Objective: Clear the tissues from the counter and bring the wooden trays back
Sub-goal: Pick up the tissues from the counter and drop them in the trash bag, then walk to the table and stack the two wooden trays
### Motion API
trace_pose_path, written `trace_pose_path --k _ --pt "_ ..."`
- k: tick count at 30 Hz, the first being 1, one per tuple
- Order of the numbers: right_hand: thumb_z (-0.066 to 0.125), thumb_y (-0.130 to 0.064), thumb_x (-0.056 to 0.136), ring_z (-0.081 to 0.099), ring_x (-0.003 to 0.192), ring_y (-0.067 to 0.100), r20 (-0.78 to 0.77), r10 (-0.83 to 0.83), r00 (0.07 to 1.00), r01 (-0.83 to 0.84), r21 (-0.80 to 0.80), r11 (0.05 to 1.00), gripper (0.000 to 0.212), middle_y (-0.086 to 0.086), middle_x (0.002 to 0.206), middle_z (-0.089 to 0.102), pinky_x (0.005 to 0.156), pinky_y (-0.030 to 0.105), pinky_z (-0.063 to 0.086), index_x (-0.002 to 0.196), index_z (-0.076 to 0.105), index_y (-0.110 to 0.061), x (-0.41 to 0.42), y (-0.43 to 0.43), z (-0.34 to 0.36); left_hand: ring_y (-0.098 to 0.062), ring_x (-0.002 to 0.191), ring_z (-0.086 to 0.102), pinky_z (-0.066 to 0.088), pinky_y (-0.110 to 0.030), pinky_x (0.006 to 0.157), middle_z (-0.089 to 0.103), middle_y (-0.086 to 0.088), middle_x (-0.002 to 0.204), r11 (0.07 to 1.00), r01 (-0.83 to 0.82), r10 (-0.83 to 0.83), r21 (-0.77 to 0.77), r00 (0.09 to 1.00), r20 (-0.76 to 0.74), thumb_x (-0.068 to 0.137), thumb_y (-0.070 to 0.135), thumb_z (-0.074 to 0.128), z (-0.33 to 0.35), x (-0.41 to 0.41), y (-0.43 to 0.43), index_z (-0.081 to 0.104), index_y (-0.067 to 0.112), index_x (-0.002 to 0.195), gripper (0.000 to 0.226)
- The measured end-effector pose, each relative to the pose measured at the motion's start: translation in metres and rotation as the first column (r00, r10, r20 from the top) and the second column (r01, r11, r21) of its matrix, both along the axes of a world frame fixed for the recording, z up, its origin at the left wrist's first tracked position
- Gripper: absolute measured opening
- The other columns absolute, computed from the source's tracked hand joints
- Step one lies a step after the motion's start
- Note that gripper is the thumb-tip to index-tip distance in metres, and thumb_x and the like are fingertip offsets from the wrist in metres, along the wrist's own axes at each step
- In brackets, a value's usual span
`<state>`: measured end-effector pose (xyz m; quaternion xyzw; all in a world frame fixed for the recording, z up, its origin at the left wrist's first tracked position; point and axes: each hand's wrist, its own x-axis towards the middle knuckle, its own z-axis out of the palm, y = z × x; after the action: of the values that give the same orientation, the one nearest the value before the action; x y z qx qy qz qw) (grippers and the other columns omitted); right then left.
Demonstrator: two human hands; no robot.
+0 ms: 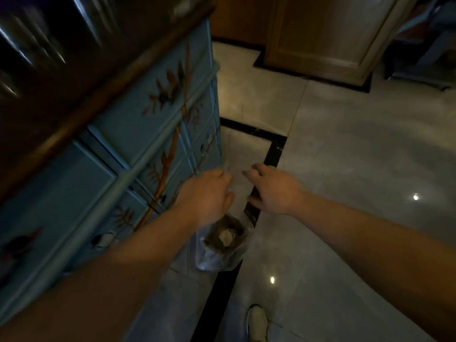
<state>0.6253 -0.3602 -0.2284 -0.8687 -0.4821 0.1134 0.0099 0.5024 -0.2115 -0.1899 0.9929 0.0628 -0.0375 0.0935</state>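
Observation:
A small waste bin (217, 255) lined with a clear plastic bag stands on the floor beside the blue cabinet. A crumpled white tissue (226, 236) lies inside it. My left hand (207, 193) hovers just above the bin with its fingers curled; a faint translucent film shows at its fingertips, and the blur hides whether it grips anything. My right hand (271, 188) is a little to the right at the same height, fingers spread, holding nothing. No wooden tray is in view.
A blue painted cabinet (138, 134) with a dark wooden top fills the left side. The glossy tiled floor (345, 169) has black inlay strips. A wooden cupboard (320, 33) stands at the back. My shoe (256, 322) is near the bottom edge.

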Motion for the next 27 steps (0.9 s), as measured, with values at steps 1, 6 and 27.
trace_pose_path --k 1,6,27 --pt "0.053 -0.051 0.088 0.044 0.129 0.036 0.03 0.001 1.0 0.0 -0.024 1.0 0.075 0.016 0.151 0.032 0.095 0.044 0.046 0.149 0.022 -0.021 -0.002 -0.006 0.034 -0.027 0.115 0.052 0.05 -0.045 0.087 0.054 -0.008 0.125 0.999 0.021 -0.021 0.026 1.0 0.01 0.094 0.041 0.042 0.034 -0.004 -0.01 0.046 0.014 0.129 0.045" --pt "0.054 -0.057 0.085 0.039 0.134 0.038 0.145 -0.03 0.989 0.03 0.001 1.0 0.082 0.015 0.156 0.024 0.102 0.046 0.041 0.151 0.016 -0.025 -0.02 -0.039 0.151 -0.023 0.123 0.047 0.047 -0.039 0.09 0.046 -0.004 0.14 0.975 0.119 -0.148 0.188 0.977 0.151 0.093 0.043 0.043 0.145 -0.022 -0.047 0.028 0.017 0.144 0.059" --pt "0.057 -0.051 0.087 0.04 0.133 0.027 0.398 -0.727 0.559 0.694 0.256 0.673 0.076 0.006 0.153 0.032 0.103 0.04 0.042 0.149 0.019 -0.028 -0.309 -0.342 0.348 -0.02 0.119 0.051 0.053 -0.038 0.087 0.051 -0.003 0.136 0.646 0.666 -0.759 0.374 0.503 0.414 0.092 0.05 0.041 0.324 -0.126 -0.268 0.037 0.021 0.139 0.055"
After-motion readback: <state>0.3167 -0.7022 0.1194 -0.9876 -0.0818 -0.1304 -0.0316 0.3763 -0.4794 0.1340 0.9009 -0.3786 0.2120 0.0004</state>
